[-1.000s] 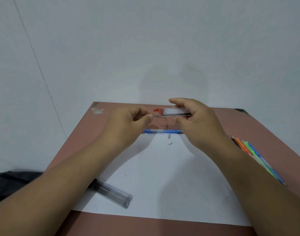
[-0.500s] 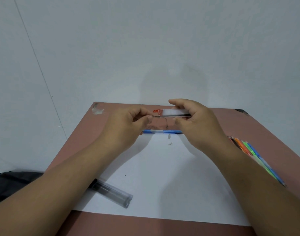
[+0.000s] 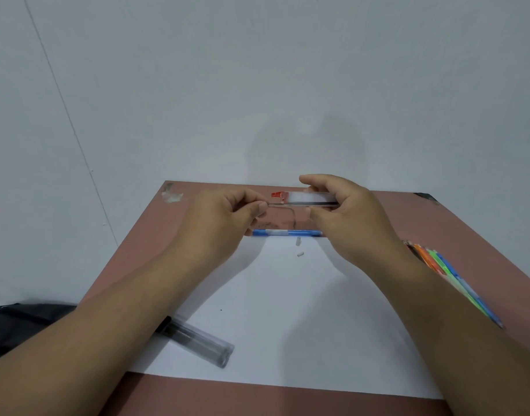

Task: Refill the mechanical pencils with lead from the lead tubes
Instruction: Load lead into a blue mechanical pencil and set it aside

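Observation:
My right hand (image 3: 344, 214) grips a clear flat lead tube (image 3: 305, 199) with an orange-red cap, held level above the far part of the table. My left hand (image 3: 224, 217) pinches a thin dark lead (image 3: 274, 203) at the tube's capped end. Below both hands a blue mechanical pencil (image 3: 287, 233) lies crosswise at the far edge of a white sheet (image 3: 281, 310). Two small white bits (image 3: 299, 247) lie on the sheet just in front of it.
Several coloured mechanical pencils (image 3: 444, 274) lie along the right of the brown table (image 3: 143, 235), partly under my right forearm. A clear tube case (image 3: 197, 340) with a dark end lies at the sheet's near left. A black pouch (image 3: 17, 322) sits off the table's left.
My left hand has shifted slightly left, and a short length of lead now shows between its fingertips and the tube's cap. My right hand holds the tube steady.

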Demonstrator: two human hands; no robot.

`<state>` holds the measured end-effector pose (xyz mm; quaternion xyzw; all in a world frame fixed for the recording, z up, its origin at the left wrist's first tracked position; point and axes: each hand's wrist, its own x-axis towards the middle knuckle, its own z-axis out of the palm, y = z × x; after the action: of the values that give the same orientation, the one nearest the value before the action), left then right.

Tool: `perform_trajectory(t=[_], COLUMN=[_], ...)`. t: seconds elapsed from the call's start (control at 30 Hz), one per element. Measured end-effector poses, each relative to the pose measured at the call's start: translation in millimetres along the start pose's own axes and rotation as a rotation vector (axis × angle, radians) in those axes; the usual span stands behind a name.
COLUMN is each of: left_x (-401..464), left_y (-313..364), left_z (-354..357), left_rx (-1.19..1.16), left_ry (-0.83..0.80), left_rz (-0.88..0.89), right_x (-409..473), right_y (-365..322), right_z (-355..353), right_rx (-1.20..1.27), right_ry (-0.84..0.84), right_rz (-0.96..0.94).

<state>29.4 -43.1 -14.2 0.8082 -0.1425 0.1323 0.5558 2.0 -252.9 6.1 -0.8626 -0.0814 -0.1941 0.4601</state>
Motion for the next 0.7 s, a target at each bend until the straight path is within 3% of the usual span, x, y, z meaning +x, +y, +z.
perform_trajectory(t=[0.7], left_x=[-5.4], left_y=[9.5], left_z=[-2.9], left_rx=[0.048], left_ry=[0.059], left_rz=[0.011], right_x=[0.7], right_y=[1.5], right_z=[-1.8], right_rx=[0.045], right_ry=[0.004], right_rz=[0.018])
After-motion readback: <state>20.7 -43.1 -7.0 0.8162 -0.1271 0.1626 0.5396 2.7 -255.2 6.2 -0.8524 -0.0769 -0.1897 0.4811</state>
